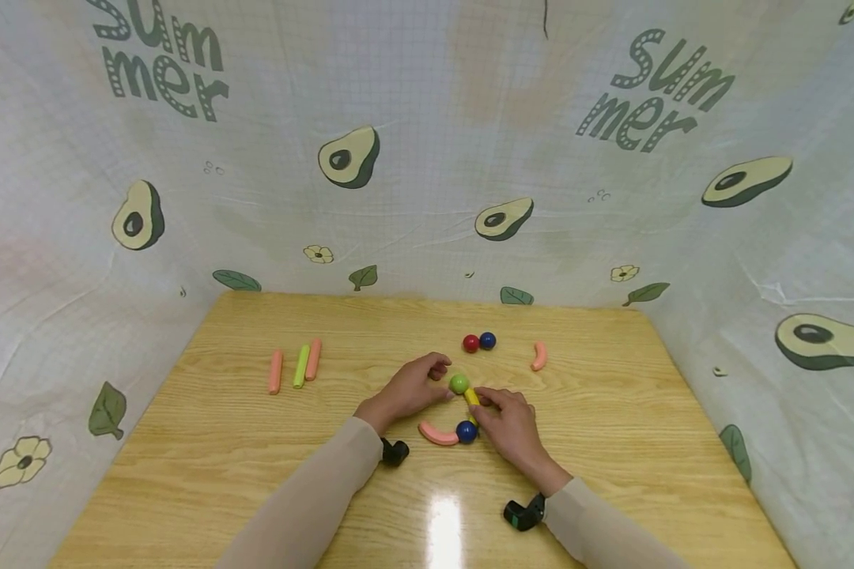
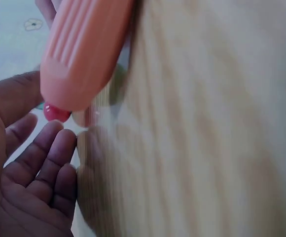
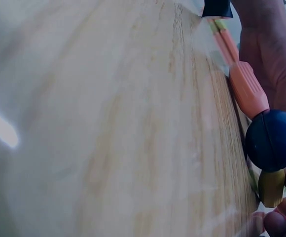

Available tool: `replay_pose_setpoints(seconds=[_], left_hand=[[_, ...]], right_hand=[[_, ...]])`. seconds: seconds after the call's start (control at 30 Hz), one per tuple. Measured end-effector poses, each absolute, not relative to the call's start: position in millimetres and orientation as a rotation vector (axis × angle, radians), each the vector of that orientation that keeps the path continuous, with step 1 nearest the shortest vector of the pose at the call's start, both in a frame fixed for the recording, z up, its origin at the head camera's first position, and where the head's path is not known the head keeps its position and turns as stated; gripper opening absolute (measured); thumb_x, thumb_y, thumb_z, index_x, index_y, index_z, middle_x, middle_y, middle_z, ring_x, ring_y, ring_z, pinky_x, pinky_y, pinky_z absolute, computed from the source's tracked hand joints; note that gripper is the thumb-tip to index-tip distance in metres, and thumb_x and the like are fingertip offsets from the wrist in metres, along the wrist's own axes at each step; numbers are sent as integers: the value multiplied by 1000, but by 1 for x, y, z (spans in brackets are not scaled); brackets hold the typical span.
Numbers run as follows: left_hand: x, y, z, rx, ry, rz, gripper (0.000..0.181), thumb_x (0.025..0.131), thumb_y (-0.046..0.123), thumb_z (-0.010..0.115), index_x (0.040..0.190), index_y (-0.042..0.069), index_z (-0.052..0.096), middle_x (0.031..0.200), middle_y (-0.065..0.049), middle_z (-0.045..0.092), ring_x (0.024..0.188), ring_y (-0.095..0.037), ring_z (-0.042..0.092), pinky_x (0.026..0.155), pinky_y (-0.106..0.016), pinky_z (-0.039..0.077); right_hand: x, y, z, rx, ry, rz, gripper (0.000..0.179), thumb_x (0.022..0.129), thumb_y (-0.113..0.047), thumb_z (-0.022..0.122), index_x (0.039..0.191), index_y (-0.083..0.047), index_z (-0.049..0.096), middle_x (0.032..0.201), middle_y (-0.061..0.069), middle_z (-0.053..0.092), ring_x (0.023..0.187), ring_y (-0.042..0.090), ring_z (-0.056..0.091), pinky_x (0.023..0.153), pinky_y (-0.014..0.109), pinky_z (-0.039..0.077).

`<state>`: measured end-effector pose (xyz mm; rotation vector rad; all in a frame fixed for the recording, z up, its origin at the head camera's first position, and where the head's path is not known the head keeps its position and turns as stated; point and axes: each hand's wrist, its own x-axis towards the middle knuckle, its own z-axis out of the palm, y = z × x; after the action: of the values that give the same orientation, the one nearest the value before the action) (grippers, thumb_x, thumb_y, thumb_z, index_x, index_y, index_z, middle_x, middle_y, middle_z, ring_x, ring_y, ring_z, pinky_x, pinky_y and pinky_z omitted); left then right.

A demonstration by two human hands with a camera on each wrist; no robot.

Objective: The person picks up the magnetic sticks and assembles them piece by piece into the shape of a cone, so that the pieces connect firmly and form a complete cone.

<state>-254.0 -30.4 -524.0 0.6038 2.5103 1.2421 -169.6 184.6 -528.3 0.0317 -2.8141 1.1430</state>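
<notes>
Head view: left hand fingers curled at green ball, right hand pinching yellow stick; best kept aligned, low over surface.

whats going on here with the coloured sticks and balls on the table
A person sits at a light wooden table joining toy sticks and balls. The left hand touches a small green ball; the right hand pinches a short yellow stick joined to it. Just below lies a curved pink stick attached to a dark blue ball. Unused pieces lie apart: a red ball touching another blue ball, a loose curved pink piece, and three straight sticks on the left.
</notes>
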Motion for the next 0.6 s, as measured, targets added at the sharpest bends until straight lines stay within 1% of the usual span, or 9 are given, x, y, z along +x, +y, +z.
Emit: replay_pose_setpoints(seconds=[0.1,0.17,0.33,0.5,0.6], left_hand=[[-247,-36,-522,574,2513,1269,47,95,32,82,134,15,61,128,0,64,120,-20,61,108,-43,50],[-240,-40,-521,590,2519,1271,41,95,33,82,127,16,63,124,0,63,119,-20,60,107,-44,49],[-218,-50,-518,710,2539,1224,25,94,36,81,110,20,69,118,6,63,117,-19,56,107,-48,45],[-198,-54,-520,829,2557,1107,27,92,46,82,104,25,72,110,13,66,110,-15,52,109,-50,36],[-192,-53,-522,897,2594,1028,28,89,47,85,105,27,72,108,15,66,107,-13,52,110,-51,34]], right_hand=[[-170,185,-529,27,-2817,1143,36,95,-27,79,129,-13,76,108,-1,76,103,23,59,90,43,36],[-170,184,-529,23,-2818,1148,37,95,-28,79,129,-14,76,108,-1,75,104,23,58,91,43,35],[-170,184,-530,29,-2825,1139,38,96,-28,79,130,-13,75,109,-1,75,104,23,58,91,44,36],[-170,183,-530,19,-2828,1139,37,96,-29,78,129,-13,75,109,0,75,106,24,58,93,46,35],[-170,183,-530,13,-2824,1139,36,96,-29,78,128,-13,76,109,1,74,108,26,59,94,47,35]])
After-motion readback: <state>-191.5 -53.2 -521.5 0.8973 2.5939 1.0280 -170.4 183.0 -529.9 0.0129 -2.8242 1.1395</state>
